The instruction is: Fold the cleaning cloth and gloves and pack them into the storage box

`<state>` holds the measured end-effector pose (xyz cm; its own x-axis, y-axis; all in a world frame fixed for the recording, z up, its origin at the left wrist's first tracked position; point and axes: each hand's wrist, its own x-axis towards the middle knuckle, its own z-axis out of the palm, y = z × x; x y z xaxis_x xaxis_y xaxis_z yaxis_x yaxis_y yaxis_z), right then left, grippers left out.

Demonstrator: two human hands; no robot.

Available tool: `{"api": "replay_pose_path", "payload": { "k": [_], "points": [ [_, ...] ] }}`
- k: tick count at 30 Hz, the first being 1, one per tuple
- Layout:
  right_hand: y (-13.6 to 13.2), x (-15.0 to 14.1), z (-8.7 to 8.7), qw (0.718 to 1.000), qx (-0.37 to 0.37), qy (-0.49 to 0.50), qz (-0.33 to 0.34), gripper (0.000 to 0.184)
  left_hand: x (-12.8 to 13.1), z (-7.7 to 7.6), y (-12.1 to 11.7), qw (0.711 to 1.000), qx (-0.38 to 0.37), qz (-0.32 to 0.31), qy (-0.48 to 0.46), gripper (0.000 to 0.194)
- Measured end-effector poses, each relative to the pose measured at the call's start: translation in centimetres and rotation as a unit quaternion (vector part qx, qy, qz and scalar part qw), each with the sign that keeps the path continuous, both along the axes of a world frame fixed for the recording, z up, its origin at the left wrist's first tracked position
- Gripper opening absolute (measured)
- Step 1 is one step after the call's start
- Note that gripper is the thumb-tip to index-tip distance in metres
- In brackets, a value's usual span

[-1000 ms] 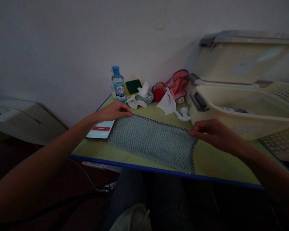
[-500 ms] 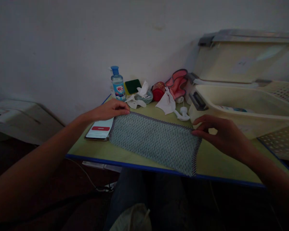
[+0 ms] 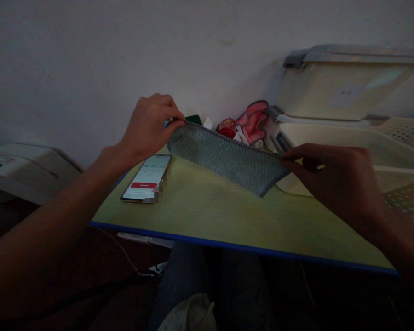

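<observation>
A grey-green textured cleaning cloth (image 3: 224,154) with a checked border hangs above the table, stretched between both hands. My left hand (image 3: 153,122) pinches its upper left corner between thumb and fingers. At the upper right corner, my right hand (image 3: 334,177) grips the border in the same way. The cloth's lower edge swings free over the tabletop (image 3: 200,211). Below my left hand lies a phone (image 3: 146,177) with a lit screen. The bottle behind my left hand is almost wholly hidden.
Along the wall lie a green scouring pad (image 3: 194,119), a red round item (image 3: 227,127), white tissue (image 3: 240,135) and a pink cloth (image 3: 255,122). An open cream storage box (image 3: 293,133) with raised lid (image 3: 352,92) stands at the right. A white case (image 3: 31,170) is at far left.
Both hands have lifted the cloth up off the table, the left hand rising most. The cloth now tilts away and hides the bottle and part of the tissues; more of the phone shows.
</observation>
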<state>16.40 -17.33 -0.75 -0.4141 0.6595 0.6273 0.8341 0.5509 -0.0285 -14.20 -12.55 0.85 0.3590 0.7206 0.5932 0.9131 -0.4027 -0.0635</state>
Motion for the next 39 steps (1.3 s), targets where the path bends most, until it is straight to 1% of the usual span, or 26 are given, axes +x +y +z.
{"api": "replay_pose_path", "payload": {
  "k": [2,3,4,5,7,9,11,12,14,16,18,23,25,27,30,33,35,37,39],
  "points": [
    [-0.9,0.1,0.9,0.995,0.101,-0.004,0.007,0.01,-0.2,0.7,-1.1,0.998,0.061,0.018,0.028,0.037],
    [-1.2,0.2,0.9,0.99,0.136,-0.014,0.021,0.01,-0.4,0.6,-1.7,0.995,0.083,0.019,0.046,0.038],
    [-1.4,0.5,0.6,0.987,0.154,-0.026,0.035,0.01,-0.6,0.2,-2.3,0.993,0.093,0.019,0.072,0.038],
    [-1.5,0.8,-0.1,0.986,0.151,-0.043,0.053,0.01,-0.9,-0.5,-2.8,0.99,0.095,0.014,0.104,0.038],
    [-1.4,1.4,-2.2,0.989,0.099,-0.078,0.078,0.013,-1.3,-2.7,-3.6,0.981,0.066,-0.015,0.184,0.035],
    [-1.2,1.8,-4.8,0.987,0.032,-0.125,0.092,0.019,-1.5,-5.3,-4.3,0.967,0.035,-0.096,0.232,0.033],
    [-1.2,2.0,-7.0,0.981,-0.02,-0.174,0.089,0.023,-1.4,-7.5,-5.0,0.953,0.0,-0.141,0.268,0.03],
    [-1.2,1.9,-7.8,0.977,-0.034,-0.19,0.095,0.024,-1.2,-8.3,-5.3,0.948,-0.016,-0.152,0.279,0.028],
    [-1.2,1.9,-8.7,0.972,-0.049,-0.206,0.101,0.025,-0.8,-9.3,-5.8,0.943,-0.038,-0.162,0.288,0.024],
    [-1.1,1.9,-8.8,0.97,-0.056,-0.216,0.098,0.025,-0.4,-9.5,-5.9,0.944,-0.047,-0.161,0.286,0.021],
    [-0.9,1.9,-8.6,0.967,-0.052,-0.236,0.083,0.025,0.0,-9.5,-5.8,0.946,-0.038,-0.154,0.284,0.02],
    [-0.1,1.5,-8.4,0.952,-0.023,-0.305,0.021,0.026,1.2,-9.8,-5.0,0.947,0.028,-0.136,0.291,0.022],
    [0.1,1.4,-8.4,0.945,-0.024,-0.325,0.02,0.026,1.6,-10.1,-5.0,0.947,0.04,-0.126,0.292,0.023],
    [0.1,1.5,-8.5,0.942,-0.029,-0.333,0.036,0.029,1.9,-10.2,-5.2,0.948,0.033,-0.113,0.296,0.022],
    [-0.2,2.1,-8.5,0.942,-0.049,-0.327,0.061,0.032,2.0,-10.3,-6.0,0.948,-0.006,-0.09,0.306,0.02],
    [-0.8,3.0,-8.6,0.942,-0.063,-0.321,0.07,0.034,1.7,-9.9,-6.8,0.948,-0.083,-0.065,0.301,0.018],
    [-1.1,3.4,-8.4,0.942,-0.061,-0.321,0.075,0.037,1.5,-9.3,-7.0,0.946,-0.161,-0.053,0.275,0.018],
    [-1.2,3.3,-7.6,0.942,-0.059,-0.32,0.079,0.037,1.3,-8.2,-6.7,0.943,-0.236,-0.034,0.232,0.019],
    [-0.9,2.3,-6.3,0.946,-0.064,-0.309,0.076,0.034,1.6,-6.8,-5.9,0.949,-0.261,-0.005,0.179,0.023]
  ]
}}
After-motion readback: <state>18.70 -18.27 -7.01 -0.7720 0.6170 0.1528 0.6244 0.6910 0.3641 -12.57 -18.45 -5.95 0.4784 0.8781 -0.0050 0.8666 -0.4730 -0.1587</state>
